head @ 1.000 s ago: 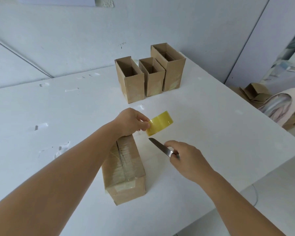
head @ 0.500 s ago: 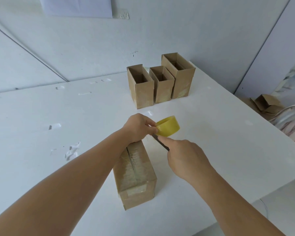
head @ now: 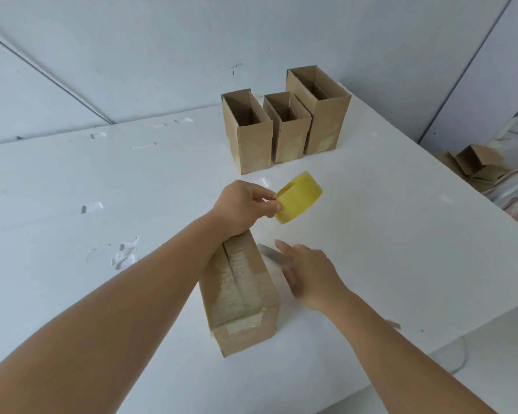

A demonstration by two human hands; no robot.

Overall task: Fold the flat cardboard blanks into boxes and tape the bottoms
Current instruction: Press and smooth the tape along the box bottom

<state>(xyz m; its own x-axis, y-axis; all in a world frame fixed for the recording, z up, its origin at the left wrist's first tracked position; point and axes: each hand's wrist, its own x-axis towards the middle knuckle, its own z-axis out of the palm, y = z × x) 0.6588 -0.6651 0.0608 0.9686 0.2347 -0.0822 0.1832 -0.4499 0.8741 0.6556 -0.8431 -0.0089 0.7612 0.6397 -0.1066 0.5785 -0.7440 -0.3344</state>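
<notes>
Now, step: the bottom of the box (head: 240,297) looks taped, so I think turning it upright comes next.
Box place: it lies on the white table (head: 401,249), near the front edge, with its taped bottom facing up.
Box long side: it runs from the front edge away toward the back wall.
Box look: brown cardboard, with a shiny strip of clear tape along the middle seam and down over the near end.
Left hand (head: 245,209): it pinches the yellow tape roll (head: 299,201) and holds it up just past the far end of the box.
Right hand (head: 308,271): its fingers are straight and loose, holding nothing, just beside the right side of the box.
Knife (head: 269,253): it lies flat on the table, and the right fingers reach over its handle end.
Nearer hand: the right one, because it is free and right next to the box.
Done boxes (head: 284,127): three stand open-topped in a row near the back edge of the table.
</notes>
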